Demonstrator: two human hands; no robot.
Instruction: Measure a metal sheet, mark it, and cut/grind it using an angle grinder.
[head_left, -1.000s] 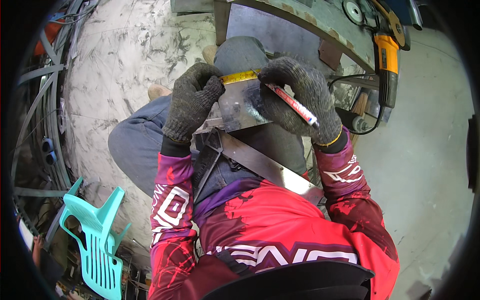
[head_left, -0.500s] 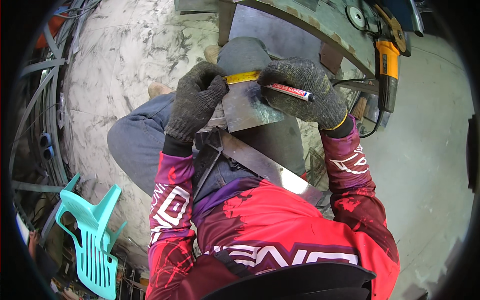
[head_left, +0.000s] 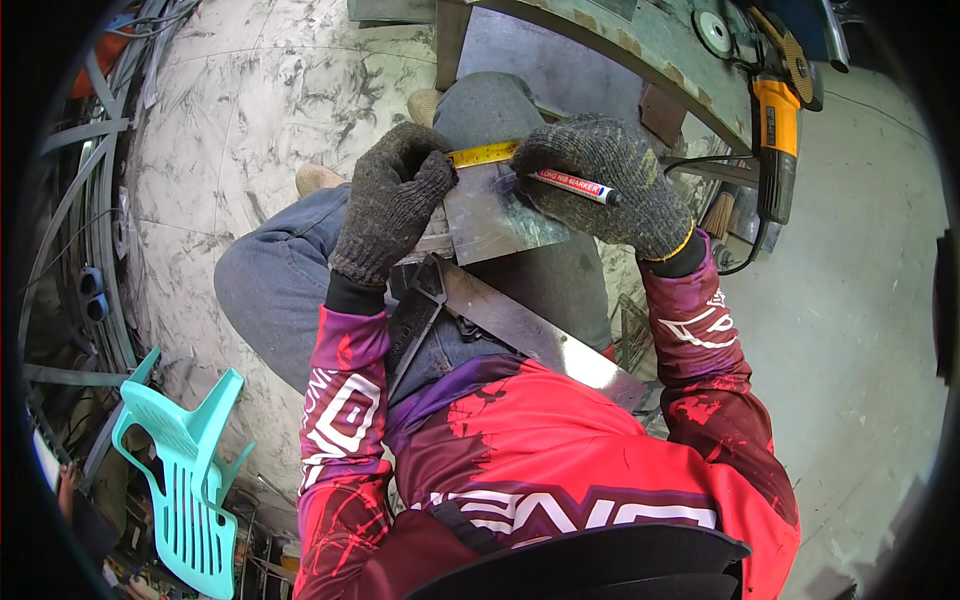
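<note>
Both my hands wear dark grey knit gloves. A yellow tape measure blade (head_left: 482,155) stretches between them across the far edge of a grey metal plate (head_left: 500,222). My left hand (head_left: 395,195) is closed on the blade's left end. My right hand (head_left: 600,180) is closed around a marker (head_left: 575,186), red and white with a dark end, and sits at the blade's right end; its fingertips are partly hidden. Under the plate, near my lap, lies a square (head_left: 415,315) with a dark stock and a wide shiny metal blade (head_left: 545,335).
A metal workbench (head_left: 600,40) stands ahead, with a yellow and black angle grinder (head_left: 775,140) and a pale disc (head_left: 712,34) at its right. A turquoise plastic chair (head_left: 190,480) lies at the lower left. Curved metal strips (head_left: 105,200) line the left side.
The marker in my right hand has shifted slightly left and its angle has changed a little. My left hand and the tape blade stay nearly still.
</note>
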